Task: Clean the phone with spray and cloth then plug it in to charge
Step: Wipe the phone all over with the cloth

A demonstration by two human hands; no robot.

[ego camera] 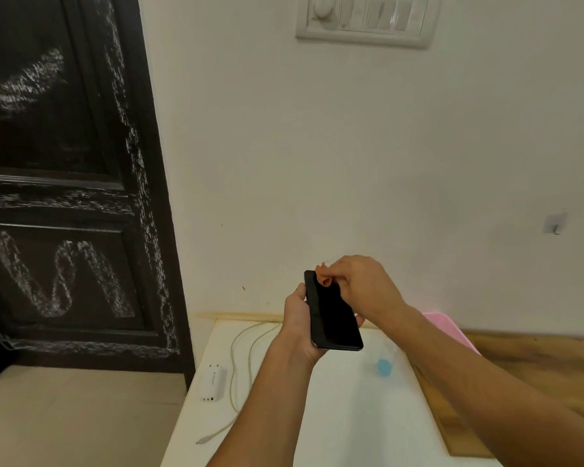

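The left hand wraps round the black phone, held up above the white desk with its screen towards the person. The right hand pinches a small orange cloth against the screen's 12 o'clock end, so I judge wiping is under way. From the phone, a blue-capped thing, likely the spray bottle, stands at 5 o'clock. The white charger adapter and a pale cable lie at 8 o'clock, unplugged. Charging is not yet begun.
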